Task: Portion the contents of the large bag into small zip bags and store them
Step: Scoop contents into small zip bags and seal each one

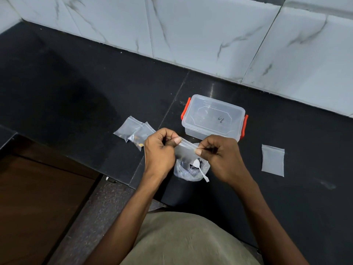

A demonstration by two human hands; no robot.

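Small zip bag [186, 151] is held off the counter [95, 104], its mouth edge running crosswise between my pinching left fingers [176, 140] and right fingers [198, 151], with the large bag [191, 172] and its spoon [199, 169] directly beneath, equally near both hands.

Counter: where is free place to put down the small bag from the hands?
Free: left of the two filled bags, and between the box and the flat bag. Crowded: around the large bag.
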